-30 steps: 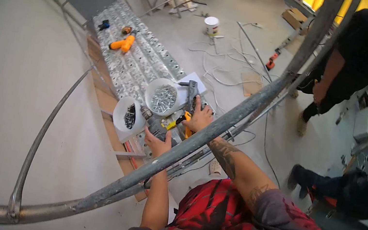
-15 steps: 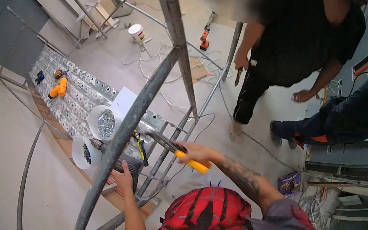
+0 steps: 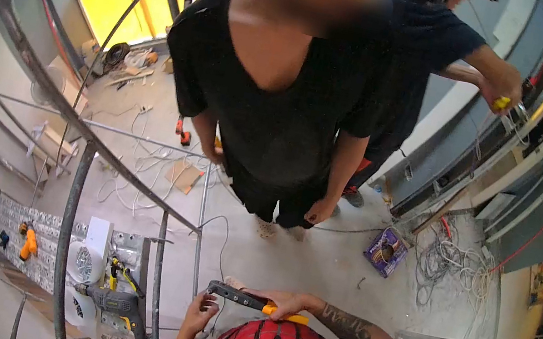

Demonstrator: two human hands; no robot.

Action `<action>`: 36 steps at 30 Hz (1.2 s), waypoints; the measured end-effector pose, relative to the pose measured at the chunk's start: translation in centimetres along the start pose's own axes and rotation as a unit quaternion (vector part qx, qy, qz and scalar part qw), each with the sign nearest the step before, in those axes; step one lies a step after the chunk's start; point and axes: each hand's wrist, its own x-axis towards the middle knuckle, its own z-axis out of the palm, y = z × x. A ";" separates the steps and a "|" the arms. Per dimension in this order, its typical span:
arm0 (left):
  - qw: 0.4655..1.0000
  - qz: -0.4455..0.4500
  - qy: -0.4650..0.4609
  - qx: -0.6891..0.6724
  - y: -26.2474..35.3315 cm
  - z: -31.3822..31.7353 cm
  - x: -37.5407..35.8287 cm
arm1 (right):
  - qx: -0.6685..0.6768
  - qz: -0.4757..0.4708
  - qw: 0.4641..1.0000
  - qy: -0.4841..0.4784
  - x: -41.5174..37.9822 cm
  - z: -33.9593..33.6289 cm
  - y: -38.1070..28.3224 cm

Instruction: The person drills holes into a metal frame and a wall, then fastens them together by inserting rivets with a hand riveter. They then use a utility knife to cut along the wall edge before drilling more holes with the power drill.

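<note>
My right hand [image 3: 289,306] is wrapped round the orange handle of a hand riveter [image 3: 238,296], which lies level in front of my chest. Its dark metal head points left. Just below that head is my left hand [image 3: 199,314], fingers curled and drawn together at the tool's tip; anything small between them is too tiny to name. Left of my hands, on a perforated metal plank, a grey-and-yellow power drill [image 3: 118,304] lies beside a white tub of small silvery fasteners [image 3: 84,263] and a second white tub [image 3: 72,309]. Yellow-and-black pliers [image 3: 127,276] lie above the drill.
Scaffold tubes [image 3: 69,235] stand close on my left. A person in black [image 3: 279,127] stands directly ahead; another person behind reaches right. Cables [image 3: 440,261] and a purple box [image 3: 385,251] lie on the floor at right. An orange drill [image 3: 29,245] rests on the plank.
My view has swung right and up. My left hand has come off the plank to the riveter's head. The riveter has moved away from the plank, and the person in black appears nearer.
</note>
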 end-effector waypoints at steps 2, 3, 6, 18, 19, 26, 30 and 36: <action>0.994 -0.020 -0.034 -0.099 0.2 2.7 0.1 | -0.036 -0.029 0.998 0.043 -1.5 1.3 0.2; 0.988 -0.037 -0.072 -0.128 1.2 3.7 -0.3 | -0.034 -0.031 0.998 0.044 -2.3 2.0 -1.0; 0.972 -0.085 -0.154 -0.154 -0.4 4.8 -1.1 | 0.021 0.035 0.999 0.009 -3.8 4.1 -1.1; 0.893 -0.047 -0.438 -0.090 5.5 7.1 8.7 | -0.154 -0.037 0.936 0.315 -7.0 7.2 0.1; 0.872 -0.044 -0.486 -0.039 6.0 7.3 10.5 | -0.105 -0.072 0.929 0.348 -6.7 7.4 1.1; 0.611 0.229 -0.711 0.264 23.9 16.1 8.4 | -0.067 -0.180 0.807 0.559 -8.4 13.7 -6.6; 0.563 0.330 -0.699 0.294 28.9 20.7 5.6 | 0.076 -0.148 0.722 0.671 -7.0 15.2 -3.5; 0.612 0.352 -0.698 0.122 25.1 24.3 4.3 | 0.211 -0.082 0.444 0.867 -9.7 22.4 -7.2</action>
